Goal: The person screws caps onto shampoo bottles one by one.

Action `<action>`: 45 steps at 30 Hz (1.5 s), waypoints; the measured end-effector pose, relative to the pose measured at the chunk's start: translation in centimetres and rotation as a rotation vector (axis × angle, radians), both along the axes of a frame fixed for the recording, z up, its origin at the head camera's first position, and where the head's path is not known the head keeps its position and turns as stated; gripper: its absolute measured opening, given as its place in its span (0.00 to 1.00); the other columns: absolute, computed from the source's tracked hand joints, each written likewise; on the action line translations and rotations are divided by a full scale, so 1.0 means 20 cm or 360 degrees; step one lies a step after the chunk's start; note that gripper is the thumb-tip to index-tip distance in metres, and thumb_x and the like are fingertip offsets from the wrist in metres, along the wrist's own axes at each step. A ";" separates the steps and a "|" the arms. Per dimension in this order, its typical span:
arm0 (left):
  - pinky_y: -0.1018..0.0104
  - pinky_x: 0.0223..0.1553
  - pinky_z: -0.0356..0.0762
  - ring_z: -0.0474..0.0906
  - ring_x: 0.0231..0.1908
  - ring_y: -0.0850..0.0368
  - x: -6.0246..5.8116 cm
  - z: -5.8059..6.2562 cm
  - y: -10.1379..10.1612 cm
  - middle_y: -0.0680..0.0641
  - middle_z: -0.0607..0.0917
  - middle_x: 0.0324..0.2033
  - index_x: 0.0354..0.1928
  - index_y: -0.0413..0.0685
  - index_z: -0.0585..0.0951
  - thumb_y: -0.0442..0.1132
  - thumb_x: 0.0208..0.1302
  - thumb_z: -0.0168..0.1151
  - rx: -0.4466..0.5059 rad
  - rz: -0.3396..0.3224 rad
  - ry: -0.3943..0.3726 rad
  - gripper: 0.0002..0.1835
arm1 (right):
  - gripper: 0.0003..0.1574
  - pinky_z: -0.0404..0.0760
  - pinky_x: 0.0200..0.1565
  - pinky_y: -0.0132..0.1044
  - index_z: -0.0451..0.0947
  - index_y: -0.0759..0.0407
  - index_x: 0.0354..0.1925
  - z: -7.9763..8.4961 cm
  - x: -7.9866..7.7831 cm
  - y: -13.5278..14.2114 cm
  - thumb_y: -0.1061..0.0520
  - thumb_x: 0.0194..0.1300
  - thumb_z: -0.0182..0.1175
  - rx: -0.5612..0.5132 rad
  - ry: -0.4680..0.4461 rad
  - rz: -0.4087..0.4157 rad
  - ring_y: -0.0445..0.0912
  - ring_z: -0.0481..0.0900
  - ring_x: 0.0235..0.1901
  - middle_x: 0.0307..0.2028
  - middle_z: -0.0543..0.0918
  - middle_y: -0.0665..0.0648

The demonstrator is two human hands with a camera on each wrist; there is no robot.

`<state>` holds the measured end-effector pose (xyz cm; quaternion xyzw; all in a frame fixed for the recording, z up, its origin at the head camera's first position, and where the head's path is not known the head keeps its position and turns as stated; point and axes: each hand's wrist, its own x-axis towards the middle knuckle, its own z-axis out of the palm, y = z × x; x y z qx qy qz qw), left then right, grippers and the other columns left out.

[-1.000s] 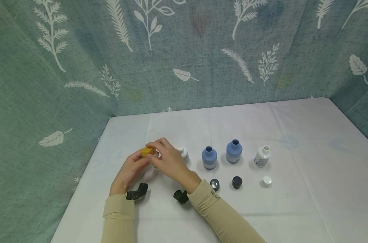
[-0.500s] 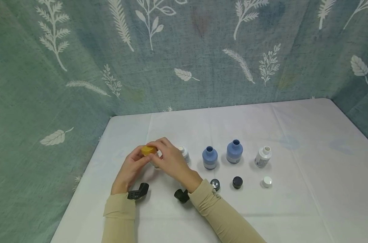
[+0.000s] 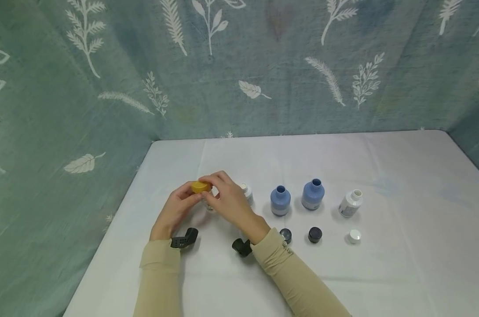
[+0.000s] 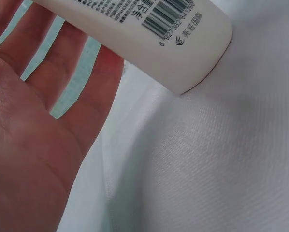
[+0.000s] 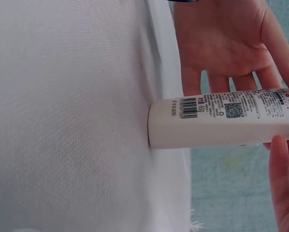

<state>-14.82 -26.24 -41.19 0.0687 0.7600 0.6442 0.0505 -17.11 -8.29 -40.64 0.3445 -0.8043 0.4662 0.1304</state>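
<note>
A white bottle (image 5: pixel 212 130) with a printed label and barcode stands upright, its base on the white cloth. At its top sits a yellow cap (image 3: pixel 199 187), seen in the head view. My left hand (image 3: pixel 173 211) grips the upper part of the bottle from the left, fingers behind it and thumb in front. From the right, my right hand (image 3: pixel 234 202) pinches the yellow cap between thumb and fingers. The left wrist view shows my palm (image 4: pixel 28 130) beside the lower part of the bottle. My hands hide most of the bottle in the head view.
Right of my hands stand a small white bottle (image 3: pixel 247 196), two blue bottles (image 3: pixel 280 203) and another white bottle (image 3: pixel 351 204), these uncapped. Nearer me lie a dark shiny cap (image 3: pixel 285 236), a black cap (image 3: pixel 315 235) and a white cap (image 3: pixel 354 237). A patterned curtain (image 3: pixel 223 105) hangs behind.
The head view has shifted, so the table things appear slightly farther right and higher. Both hands stay at the bottle and yellow cap, with only slight finger movement.
</note>
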 end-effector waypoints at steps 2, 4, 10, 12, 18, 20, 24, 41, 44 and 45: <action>0.53 0.58 0.56 0.64 0.56 0.52 0.00 0.00 0.00 0.44 0.74 0.52 0.53 0.41 0.72 0.39 0.62 0.55 0.0008 -0.0001 -0.0011 0.18 | 0.19 0.69 0.32 0.18 0.72 0.51 0.51 0.00 0.00 0.00 0.53 0.60 0.57 0.0004 0.0003 0.0004 0.34 0.69 0.33 0.42 0.70 0.48; 0.52 0.58 0.56 0.64 0.56 0.53 0.00 0.00 -0.01 0.45 0.74 0.52 0.53 0.42 0.72 0.40 0.62 0.55 0.0009 0.0012 -0.0035 0.18 | 0.19 0.69 0.32 0.18 0.72 0.51 0.51 0.01 0.00 0.00 0.53 0.60 0.57 0.0006 -0.0002 0.0007 0.34 0.69 0.32 0.42 0.70 0.48; 0.54 0.58 0.58 0.65 0.56 0.52 0.00 -0.01 -0.02 0.45 0.74 0.52 0.54 0.42 0.72 0.39 0.62 0.55 0.0026 0.0008 -0.0036 0.18 | 0.20 0.69 0.33 0.19 0.72 0.51 0.51 0.01 0.01 0.00 0.53 0.59 0.58 -0.0013 -0.0016 0.0016 0.35 0.69 0.34 0.42 0.70 0.48; 0.55 0.57 0.60 0.66 0.55 0.52 0.00 -0.02 -0.03 0.45 0.74 0.51 0.54 0.42 0.72 0.38 0.62 0.54 0.0052 0.0000 -0.0004 0.18 | 0.20 0.69 0.33 0.18 0.72 0.52 0.51 0.01 0.01 0.00 0.54 0.59 0.58 -0.0010 -0.0004 0.0013 0.35 0.69 0.34 0.43 0.69 0.49; 0.62 0.54 0.65 0.68 0.53 0.53 -0.02 -0.06 -0.06 0.47 0.75 0.50 0.53 0.43 0.73 0.40 0.62 0.55 0.0122 0.0040 0.0074 0.18 | 0.20 0.69 0.33 0.18 0.73 0.52 0.51 0.02 0.01 -0.01 0.57 0.59 0.56 -0.0018 0.0050 0.0007 0.35 0.70 0.33 0.43 0.69 0.49; 0.62 0.53 0.66 0.68 0.53 0.53 -0.03 -0.06 -0.06 0.47 0.75 0.50 0.53 0.43 0.74 0.40 0.62 0.55 0.0148 0.0037 0.0086 0.17 | 0.20 0.70 0.34 0.19 0.73 0.53 0.51 0.02 0.01 -0.01 0.57 0.59 0.56 -0.0023 0.0054 0.0010 0.35 0.70 0.33 0.43 0.69 0.50; 0.63 0.53 0.66 0.68 0.52 0.52 -0.02 -0.06 -0.06 0.47 0.76 0.49 0.52 0.41 0.74 0.38 0.63 0.54 0.0169 0.0007 0.0084 0.17 | 0.19 0.71 0.33 0.21 0.74 0.53 0.51 0.02 0.01 -0.01 0.57 0.59 0.56 -0.0035 0.0061 0.0006 0.37 0.71 0.33 0.43 0.70 0.50; 0.58 0.55 0.61 0.67 0.53 0.52 0.01 0.01 -0.01 0.45 0.76 0.49 0.53 0.42 0.72 0.38 0.58 0.59 0.0073 0.0031 -0.0066 0.20 | 0.18 0.70 0.32 0.21 0.75 0.53 0.49 0.02 0.01 -0.01 0.56 0.58 0.57 -0.0055 0.0070 0.0004 0.37 0.71 0.33 0.40 0.70 0.50; 0.61 0.53 0.64 0.68 0.52 0.52 0.01 0.01 -0.01 0.46 0.77 0.48 0.53 0.41 0.72 0.36 0.59 0.58 0.0086 0.0023 -0.0059 0.19 | 0.18 0.71 0.32 0.21 0.75 0.52 0.49 0.02 0.01 -0.01 0.57 0.59 0.56 -0.0052 0.0083 0.0009 0.37 0.72 0.34 0.42 0.70 0.50; 0.62 0.52 0.64 0.68 0.51 0.52 0.01 0.01 -0.01 0.46 0.77 0.47 0.53 0.41 0.72 0.35 0.59 0.58 0.0089 0.0020 -0.0058 0.19 | 0.18 0.71 0.32 0.22 0.75 0.52 0.49 0.02 0.01 -0.01 0.57 0.59 0.55 -0.0052 0.0086 0.0010 0.38 0.72 0.34 0.43 0.70 0.50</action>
